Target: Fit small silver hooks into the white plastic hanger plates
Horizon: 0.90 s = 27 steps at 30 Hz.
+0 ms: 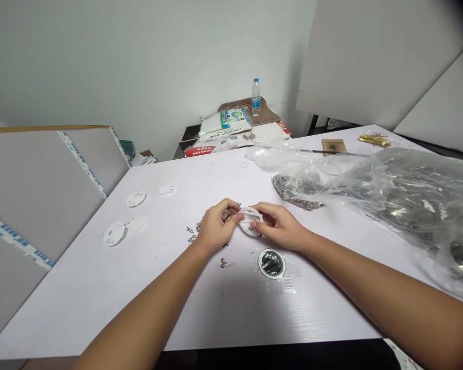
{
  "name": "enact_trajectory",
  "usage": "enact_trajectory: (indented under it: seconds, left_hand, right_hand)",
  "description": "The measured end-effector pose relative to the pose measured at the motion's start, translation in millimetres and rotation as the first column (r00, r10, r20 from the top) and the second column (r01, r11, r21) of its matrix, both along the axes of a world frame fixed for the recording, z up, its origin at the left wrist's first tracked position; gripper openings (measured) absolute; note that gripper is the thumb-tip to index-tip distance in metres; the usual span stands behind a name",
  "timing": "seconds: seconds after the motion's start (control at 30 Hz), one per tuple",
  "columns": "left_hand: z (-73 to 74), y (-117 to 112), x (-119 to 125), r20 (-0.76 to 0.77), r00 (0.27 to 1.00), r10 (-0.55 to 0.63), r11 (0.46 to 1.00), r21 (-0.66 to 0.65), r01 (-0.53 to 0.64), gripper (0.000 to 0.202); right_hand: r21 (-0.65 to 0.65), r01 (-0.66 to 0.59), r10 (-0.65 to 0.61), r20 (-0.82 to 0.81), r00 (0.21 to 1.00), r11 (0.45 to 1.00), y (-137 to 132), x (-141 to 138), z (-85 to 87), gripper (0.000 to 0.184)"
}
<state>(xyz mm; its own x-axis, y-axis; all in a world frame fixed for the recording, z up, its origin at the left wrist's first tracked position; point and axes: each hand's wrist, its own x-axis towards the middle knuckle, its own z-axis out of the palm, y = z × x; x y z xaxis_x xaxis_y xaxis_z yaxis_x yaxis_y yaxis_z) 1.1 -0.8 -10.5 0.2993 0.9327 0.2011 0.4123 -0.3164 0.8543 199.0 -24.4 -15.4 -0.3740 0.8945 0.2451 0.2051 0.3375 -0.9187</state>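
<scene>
A round white plastic disc (250, 229) with slots is held above the table between my two hands. My left hand (218, 222) is closed at its left edge, thumb on its face; a thin dark metal piece (227, 214) shows by these fingers. From the other side my right hand (278, 224) grips the disc, thumb pressed on the front and fingers behind. Small metal clips (192, 237) lie scattered beside my left hand, and a few more metal pieces (223, 263) sit nearer me. Below the disc lies a round black piece with a white rim (271, 263).
White discs (136, 199) and other white plastic parts (167, 190) lie on the table's left side. Clear plastic bags (409, 190) of shiny metal parts cover the right. A small brown box (334, 147) stands behind; a water bottle (256, 100) is at the back.
</scene>
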Motion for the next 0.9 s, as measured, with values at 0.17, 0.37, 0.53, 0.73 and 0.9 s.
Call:
enact_trajectory:
  seconds: [0.17,0.37,0.53,0.73,0.9]
  left_hand:
    - [-0.4,1.0,-0.7,0.072,0.996,-0.061,0.996,-0.063,0.066,0.020]
    - [4.4,1.3,-4.7,0.083,0.983,-0.161,0.977,-0.129,0.171,0.028]
    - [3.0,3.4,-4.1,0.176,0.964,-0.198,0.962,-0.154,0.226,0.028]
    - [3.9,-0.5,2.4,0.238,0.936,-0.261,0.933,-0.187,0.308,0.025]
    - [5.2,-4.7,2.2,0.154,0.962,-0.223,0.953,-0.172,0.249,0.027]
  right_hand:
    - [-0.038,0.011,-0.015,-0.099,0.995,0.999,1.4,-1.0,-1.0,0.024]
    - [-0.002,0.094,-0.094,-0.126,0.988,0.996,1.9,-1.6,-3.5,0.024]
    - [0.086,0.005,0.002,-0.087,0.996,0.996,-1.1,-0.7,-4.0,0.042]
    - [0.159,-0.046,0.046,0.008,0.999,0.986,-4.0,-1.8,-4.9,0.080]
    - [0.221,0.042,-0.062,0.085,0.994,0.974,-0.6,1.4,3.6,0.058]
